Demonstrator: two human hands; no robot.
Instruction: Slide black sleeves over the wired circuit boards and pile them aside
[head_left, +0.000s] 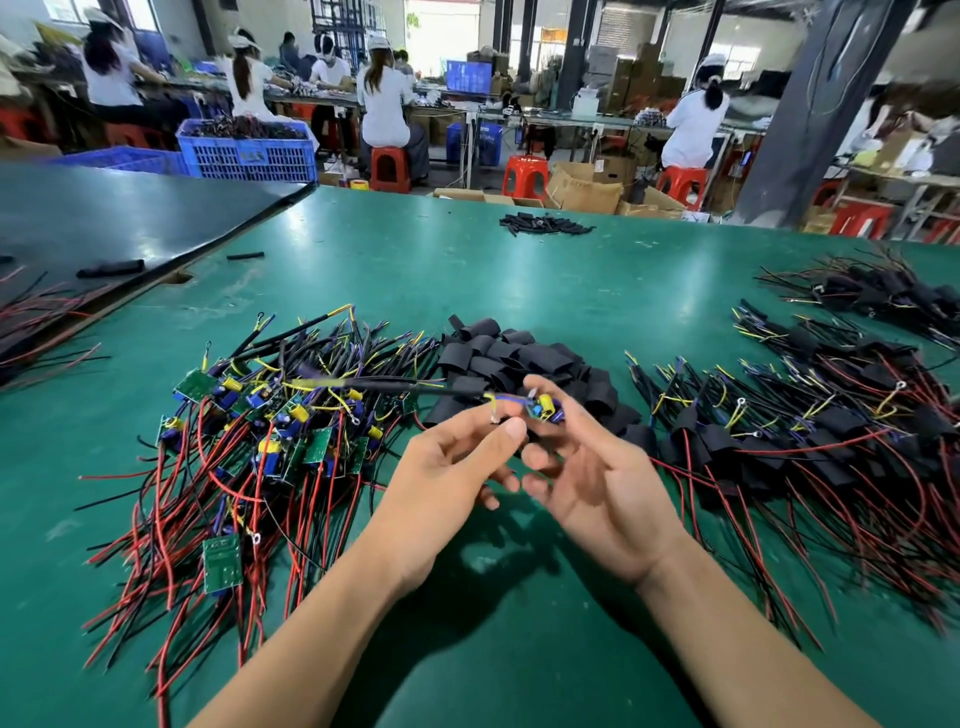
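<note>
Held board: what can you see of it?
The held board is small and bare of any sleeve, carrying a yellow cylindrical part and blue parts. Its yellow, blue and black wires trail left, blurred. It sits raised above the black sleeve pile, pinched between the left hand and right hand.

Circuit board (543, 408) held in the right hand (597, 483): blurred, lower half covered by fingers. Its wires (363, 384) smear leftward, count unreadable. Whether the left hand (457, 467) pinches a wire end cannot be told. Both forearms cut off by the bottom edge. Loose sleeve heap (519, 353): near side hidden behind the hands. Sleeved pile (831, 441): boards concealed inside sleeves, pile cut by the right edge. Red wires (31, 312) run off the left edge. Far heap (545, 223): too small to identify pieces.
</note>
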